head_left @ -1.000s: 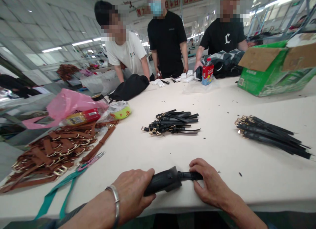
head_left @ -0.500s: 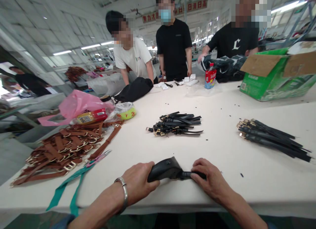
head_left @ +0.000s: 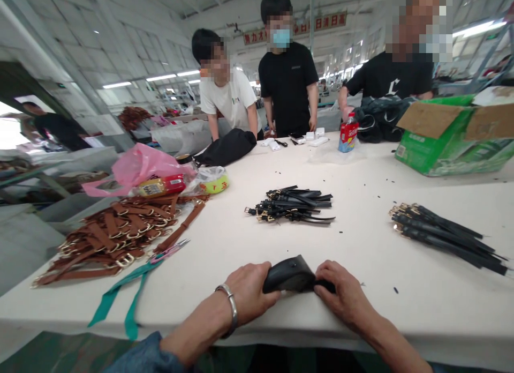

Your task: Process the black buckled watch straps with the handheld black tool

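Observation:
Close to the table's near edge, my left hand (head_left: 252, 290), with a silver bangle on its wrist, is closed around the wide, curved part of a black leather strap (head_left: 289, 274). The fingers of my right hand (head_left: 341, 290) pinch the narrow dark end at its right side. Where the two parts meet is partly hidden by my right fingers. Beyond my hands lies a bundle of thin black straps with gold buckles (head_left: 295, 204). A second bundle of black straps (head_left: 445, 236) rests farther right.
Brown buckled straps (head_left: 116, 233) are heaped at left, beside scissors (head_left: 171, 251) and a teal ribbon (head_left: 114, 298). Behind them sit a pink bag (head_left: 140, 166) and drink bottle (head_left: 160, 186). A green carton (head_left: 437, 148) and red-labelled bottle (head_left: 348, 133) stand far right; several people are across the table.
My left hand has moved right, closer to my right hand, carrying the wide part of the strap. Less of the narrow part shows between them. The whole view has shifted slightly.

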Demonstrator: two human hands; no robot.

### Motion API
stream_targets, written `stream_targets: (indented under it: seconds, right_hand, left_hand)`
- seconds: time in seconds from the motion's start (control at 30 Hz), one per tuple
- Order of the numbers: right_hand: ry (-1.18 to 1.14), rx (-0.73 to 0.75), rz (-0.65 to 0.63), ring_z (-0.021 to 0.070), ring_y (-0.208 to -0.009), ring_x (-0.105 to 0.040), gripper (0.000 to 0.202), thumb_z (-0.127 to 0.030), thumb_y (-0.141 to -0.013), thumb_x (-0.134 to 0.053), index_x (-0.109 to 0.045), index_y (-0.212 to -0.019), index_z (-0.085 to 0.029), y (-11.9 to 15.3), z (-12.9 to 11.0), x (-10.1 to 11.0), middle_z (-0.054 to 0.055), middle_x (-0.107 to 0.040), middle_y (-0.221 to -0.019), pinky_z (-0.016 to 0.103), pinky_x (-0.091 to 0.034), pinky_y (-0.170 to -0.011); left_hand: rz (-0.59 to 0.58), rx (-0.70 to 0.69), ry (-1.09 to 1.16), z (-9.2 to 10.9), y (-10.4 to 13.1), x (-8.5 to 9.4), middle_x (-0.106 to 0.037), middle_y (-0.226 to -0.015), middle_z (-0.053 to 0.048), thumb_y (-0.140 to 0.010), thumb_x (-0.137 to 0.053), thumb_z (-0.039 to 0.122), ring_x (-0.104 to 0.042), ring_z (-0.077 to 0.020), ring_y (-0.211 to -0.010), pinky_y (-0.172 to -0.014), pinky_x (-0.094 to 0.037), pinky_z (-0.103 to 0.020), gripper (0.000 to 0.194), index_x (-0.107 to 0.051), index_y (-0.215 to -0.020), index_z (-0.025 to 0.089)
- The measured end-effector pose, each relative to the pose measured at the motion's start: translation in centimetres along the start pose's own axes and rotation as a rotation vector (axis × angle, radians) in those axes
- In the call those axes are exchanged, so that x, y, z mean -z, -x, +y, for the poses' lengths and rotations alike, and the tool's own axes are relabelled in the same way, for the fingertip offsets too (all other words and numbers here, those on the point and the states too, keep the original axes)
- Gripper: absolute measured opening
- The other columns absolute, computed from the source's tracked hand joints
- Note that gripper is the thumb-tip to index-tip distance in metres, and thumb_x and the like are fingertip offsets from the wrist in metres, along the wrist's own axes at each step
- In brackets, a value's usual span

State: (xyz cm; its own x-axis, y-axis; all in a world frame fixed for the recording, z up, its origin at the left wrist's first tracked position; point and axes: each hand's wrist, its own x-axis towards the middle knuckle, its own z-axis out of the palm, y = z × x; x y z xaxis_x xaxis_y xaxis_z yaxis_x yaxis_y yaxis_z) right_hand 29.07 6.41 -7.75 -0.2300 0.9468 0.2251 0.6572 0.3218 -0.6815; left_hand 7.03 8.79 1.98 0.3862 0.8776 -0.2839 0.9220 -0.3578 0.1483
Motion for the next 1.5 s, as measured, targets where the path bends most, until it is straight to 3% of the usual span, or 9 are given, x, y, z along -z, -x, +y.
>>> stream_targets:
  seconds: [0.23,0.43,0.6,0.87,1.17,1.5]
  right_hand:
    - [0.058,0.156,0.064,0.0169,-0.078,-0.051,0.013,-0.01,-0.073,-0.051,-0.059,-0.077,-0.021,0.4,-0.7,0.1,0.003,-0.057,-0.083,0.031,-0.039,-0.07]
    - [0.03,0.315,-0.036,0.0176,-0.081,-0.05,0.017,-0.009,-0.078,-0.046,-0.058,-0.078,-0.02,1.3,-0.7,0.3,0.005,-0.059,-0.084,0.033,-0.04,-0.071]
    - [-0.064,0.233,-0.082,0.0178,-0.08,-0.05,0.011,-0.013,-0.077,-0.05,-0.058,-0.076,-0.02,1.3,-1.1,0.6,0.004,-0.058,-0.079,0.032,-0.042,-0.07]
    - [-0.115,0.18,-0.097,0.0184,-0.081,-0.05,0.018,-0.012,-0.075,-0.051,-0.061,-0.087,-0.022,1.0,-0.6,0.3,0.005,-0.057,-0.082,0.032,-0.041,-0.069]
    - [0.004,0.152,-0.091,0.0182,-0.078,-0.048,0.014,-0.011,-0.07,-0.056,-0.064,-0.071,-0.022,0.6,-1.8,-0.2,0.003,-0.056,-0.078,0.033,-0.038,-0.069]
    - [0.041,0.167,-0.218,0.0162,-0.077,-0.048,0.012,-0.007,-0.066,-0.051,-0.053,-0.064,-0.019,-0.1,-2.5,0.5,0.001,-0.055,-0.078,0.03,-0.036,-0.071]
  left_hand:
    - [0.044,0.062,0.063,-3.4,2.5,1.5,-0.061,-0.074,-0.001,-0.071,-0.047,0.045,-0.057,-0.017,-0.067,-0.058,-0.04,-0.024,0.027,-0.054,-0.084,0.024]
    - [-0.089,0.139,0.029,-2.2,5.2,1.8,-0.062,-0.079,-0.003,-0.069,-0.049,0.043,-0.058,-0.0206,-0.077,-0.064,-0.042,-0.028,0.025,-0.055,-0.085,0.026]
    - [-0.164,0.088,-0.049,-1.0,5.4,1.2,-0.063,-0.085,-0.005,-0.07,-0.047,0.041,-0.058,-0.0229,-0.082,-0.069,-0.043,-0.032,0.028,-0.053,-0.092,0.024]
    - [-0.163,0.004,-0.109,1.0,3.6,1.5,-0.063,-0.086,-0.007,-0.072,-0.044,0.04,-0.058,-0.0243,-0.082,-0.07,-0.044,-0.034,0.029,-0.051,-0.094,0.022]
    - [-0.175,0.07,-0.055,-0.6,5.1,0.7,-0.063,-0.089,-0.007,-0.072,-0.044,0.039,-0.057,-0.0237,-0.085,-0.072,-0.043,-0.034,0.031,-0.051,-0.097,0.023]
    - [-0.166,0.026,-0.091,0.3,4.7,0.7,-0.064,-0.088,-0.008,-0.072,-0.044,0.039,-0.058,-0.026,-0.083,-0.07,-0.045,-0.036,0.031,-0.052,-0.097,0.022]
